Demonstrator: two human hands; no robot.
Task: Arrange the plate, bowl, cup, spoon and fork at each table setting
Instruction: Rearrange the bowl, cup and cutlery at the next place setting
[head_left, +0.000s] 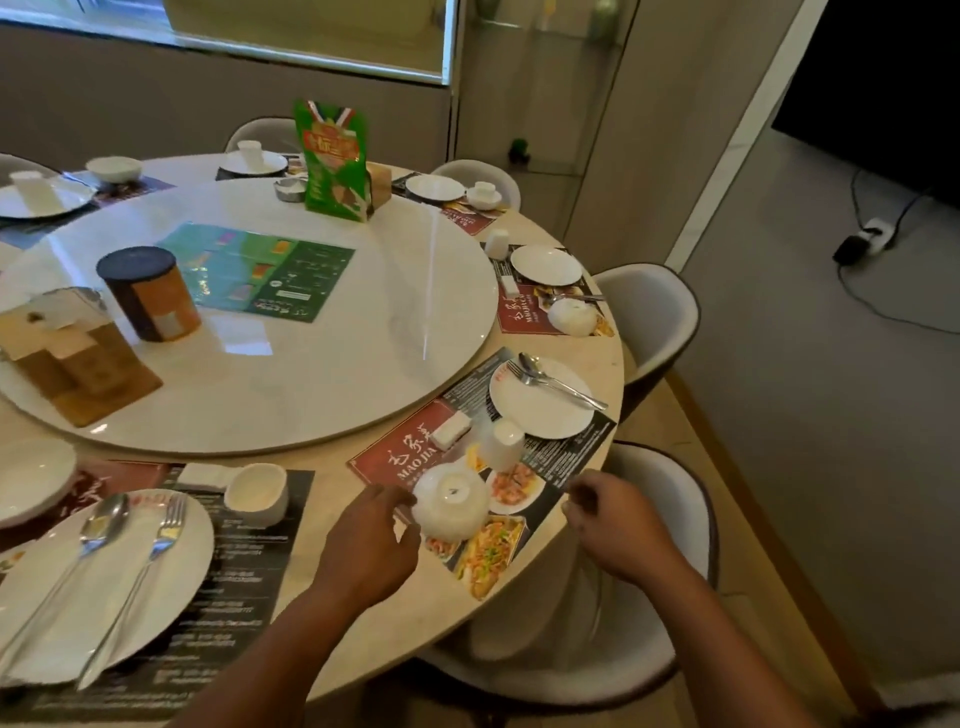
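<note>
Left hand (371, 540): reaches over the table (332, 525) rim; thumb and fingers curl against the near-left side of the bowl (451, 501), grasping it.
Right hand (615, 519): hangs at the table edge, fingers curled inward just off the mat (400, 457) corner; I cannot tell whether it pinches anything.
Bowl: white, upside down on the mat, between the two hands, touching the left fingertips and clear of the right hand.
Cup (501, 444): white, upside down, just beyond the bowl, farther from both hands.
Plate (540, 410): beyond the cup, well ahead of the right hand, on the same mat.
Spoon (530, 365) and fork (519, 372): side by side on the plate's far part, handles pointing toward the table edge.
Packet (451, 430): small and white, ahead of the left hand, just left of the cup.
Turntable (311, 374): big white disc, far ahead and left of the left hand.
Second setting: left of the left arm, a plate (171, 587) carries its own spoon (101, 519) and fork (166, 525); an upright cup (257, 493) stands beyond it.
Chair (639, 654): below the right arm, tucked against the table.
</note>
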